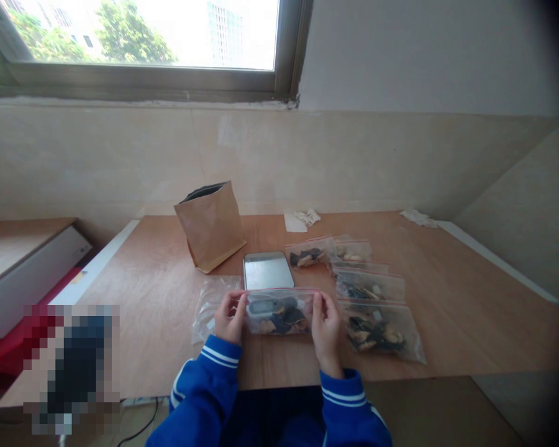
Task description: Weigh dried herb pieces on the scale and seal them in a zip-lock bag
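Note:
Between my hands is a clear zip bag with a red seal line and dark and tan dried pieces inside. My left hand pinches its upper left corner, and my right hand pinches the upper right one. The bag hangs in front of a small scale with a silver plate; the scale's grey display shows through the plastic. Left of my left hand lies a clear plastic bag, seemingly flat. To the right of my right hand, a filled zip bag of similar dried pieces rests on the table.
Behind the scale's left side stands an open brown paper bag. More filled zip bags lie at right. Crumpled tissue and a white paper sit at the table's back edge. A blurred-out dark object is at left.

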Tool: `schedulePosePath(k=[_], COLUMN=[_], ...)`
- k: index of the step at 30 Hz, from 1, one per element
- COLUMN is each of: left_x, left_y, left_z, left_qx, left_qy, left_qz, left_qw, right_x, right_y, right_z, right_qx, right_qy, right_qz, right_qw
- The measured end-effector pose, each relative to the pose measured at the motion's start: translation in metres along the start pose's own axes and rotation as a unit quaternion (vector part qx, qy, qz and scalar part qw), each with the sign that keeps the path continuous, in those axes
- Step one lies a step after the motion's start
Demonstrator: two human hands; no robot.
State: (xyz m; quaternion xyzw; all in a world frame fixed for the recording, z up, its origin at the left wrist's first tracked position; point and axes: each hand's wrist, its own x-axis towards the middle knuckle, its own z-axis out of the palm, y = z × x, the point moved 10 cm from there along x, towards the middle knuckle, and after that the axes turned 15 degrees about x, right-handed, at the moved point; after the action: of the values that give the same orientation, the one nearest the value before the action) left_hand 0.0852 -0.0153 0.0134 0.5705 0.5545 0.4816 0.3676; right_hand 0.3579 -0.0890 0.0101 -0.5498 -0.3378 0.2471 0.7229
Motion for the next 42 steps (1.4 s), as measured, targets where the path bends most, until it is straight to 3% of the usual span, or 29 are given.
schedulePosePath(k=[19,29,42], left_x=[-0.006,-0.004,-0.01], left_y=[0.022,0.022,0.037], left_z=[-0.015,-0.007,-0.011], left_qx=[0.044,-0.002,0.004], left_qy=[0.088,0.034,0.059], left_qz=[0.042,0.04,0.033], left_qw=[0.994,0.999,0.998], right_x=[-0.002,-0.003,-0.004], right_y=[-0.01,-0.007,-0.016], right_z=[0.006,0.01,0.009], right_qx=[-0.032,0.047,0.029], right_qy=[-0.026,-0.042,-0.038], right_qz=[-0.027,0.012,-0.01], right_qw=[0.999,0.998,0.999])
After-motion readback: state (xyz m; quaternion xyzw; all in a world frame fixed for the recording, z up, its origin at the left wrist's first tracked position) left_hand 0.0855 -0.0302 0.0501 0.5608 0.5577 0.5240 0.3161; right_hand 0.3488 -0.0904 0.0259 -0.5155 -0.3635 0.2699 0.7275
